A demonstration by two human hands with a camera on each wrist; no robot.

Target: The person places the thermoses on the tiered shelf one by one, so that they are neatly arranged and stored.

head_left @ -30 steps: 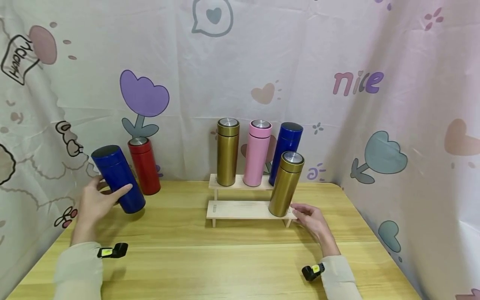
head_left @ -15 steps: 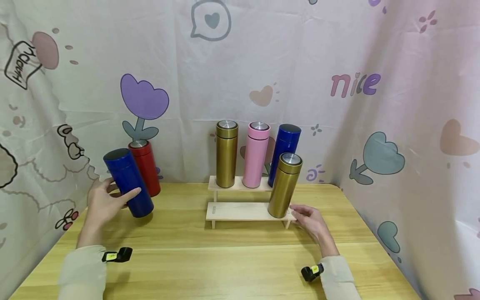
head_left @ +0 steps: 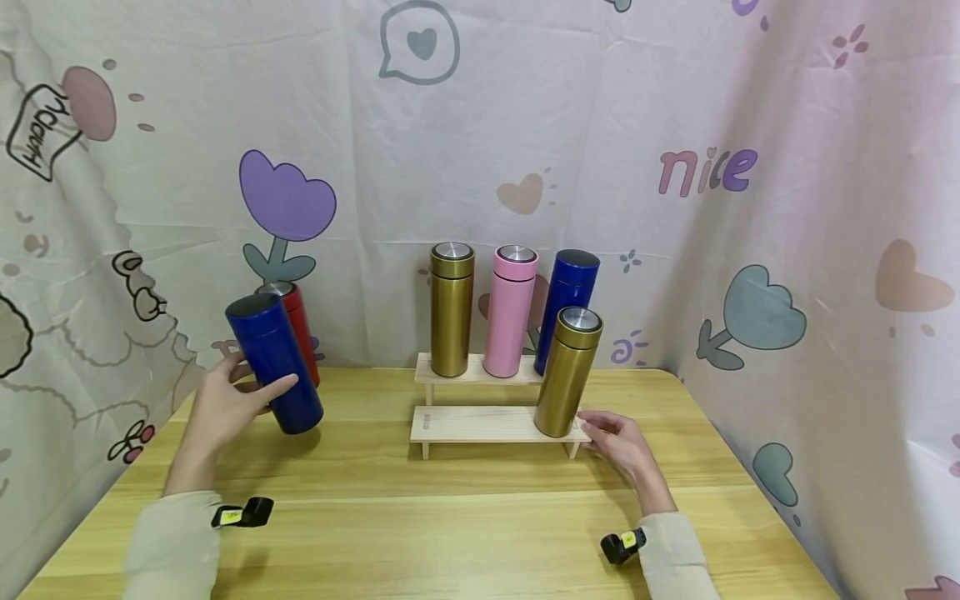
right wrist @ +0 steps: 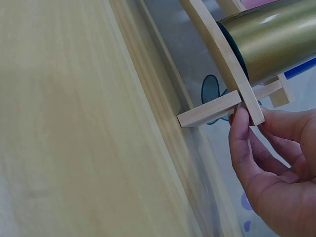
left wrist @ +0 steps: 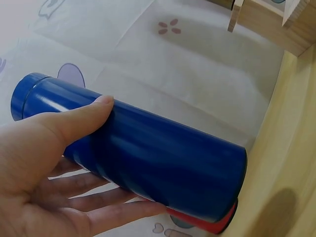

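Note:
My left hand [head_left: 228, 400] grips a blue thermos bottle [head_left: 276, 367] around its body, thumb on the near side and fingers behind. The bottle tilts a little and hangs just above the table, partly covering a red thermos bottle [head_left: 297, 321]. With thumb and finger, my right hand [right wrist: 276, 163] pinches the right end of the lower shelf on a two-step wooden rack [head_left: 480, 423]. A gold thermos bottle [head_left: 566, 379] stands on that shelf, close to this hand. On the upper shelf are another gold bottle [head_left: 452, 321], a pink bottle [head_left: 512, 321] and a second blue bottle [head_left: 572, 279].
The wooden table [head_left: 420, 533] spreads out in front of the rack. A patterned cloth [head_left: 360, 125] hangs behind and along both sides. The left part of the lower shelf, beside the gold bottle, shows bare wood.
My left hand has carried the blue thermos bottle to the right, so it now covers more of the red one. The right hand keeps its hold on the rack.

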